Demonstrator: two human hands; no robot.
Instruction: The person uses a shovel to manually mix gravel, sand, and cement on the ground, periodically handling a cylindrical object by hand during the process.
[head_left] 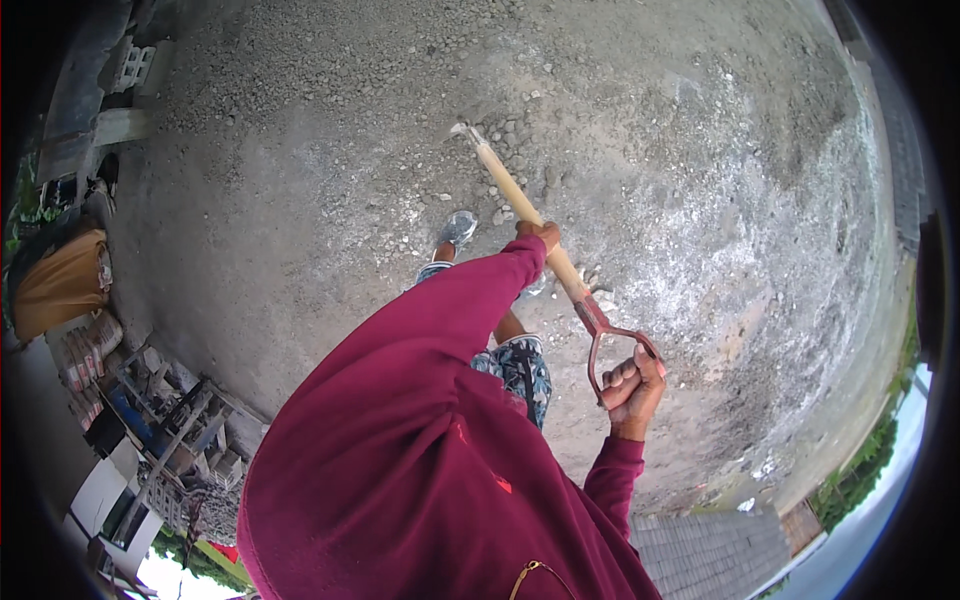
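Shovel (pixel 530 225) angled down into gravelly ground (pixel 300 200), blade tip just beyond my shoe (pixel 458 228). Right hand (pixel 632 385) clenched on red D-grip, left hand (pixel 543 235) wrapped mid-shaft. Better leverage, I judge: slide left hand toward blade.

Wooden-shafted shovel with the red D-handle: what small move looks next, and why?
Probably a short push of the wooden-shafted shovel forward: its blade tip already sits in the loose grey gravel, the left hand grips mid-shaft and the right hand holds the red D-handle.
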